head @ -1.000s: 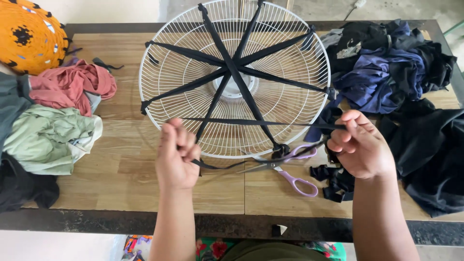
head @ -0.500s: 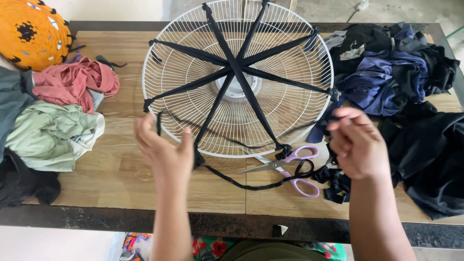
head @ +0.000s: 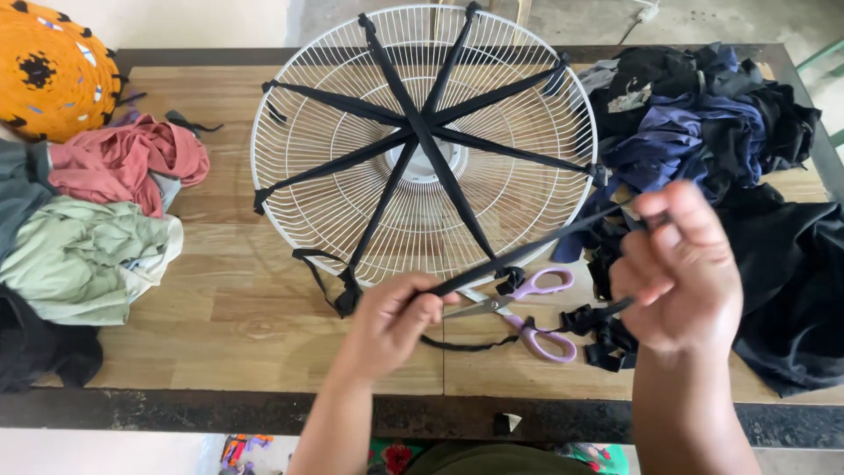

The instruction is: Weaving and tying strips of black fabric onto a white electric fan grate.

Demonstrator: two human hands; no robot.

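A wooden worktop (head: 220,343) with a dark rim carries heaps of cloth. At its left edge lie a pink rag (head: 123,163), a pale green one (head: 83,259) and dark cloth (head: 35,352) nearer the front. An orange patterned round piece (head: 44,66) sits at the far left corner. Black and blue cloth (head: 703,132) is piled along the right edge. Purple-handled scissors (head: 527,312) lie near the front edge.

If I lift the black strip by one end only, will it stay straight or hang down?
It would probably hang down: the black strip looks straight only because the left hand and right hand pull it taut. Loose strips on the table lie crumpled, which suggests soft, floppy cloth. It is thin, so likely very light.
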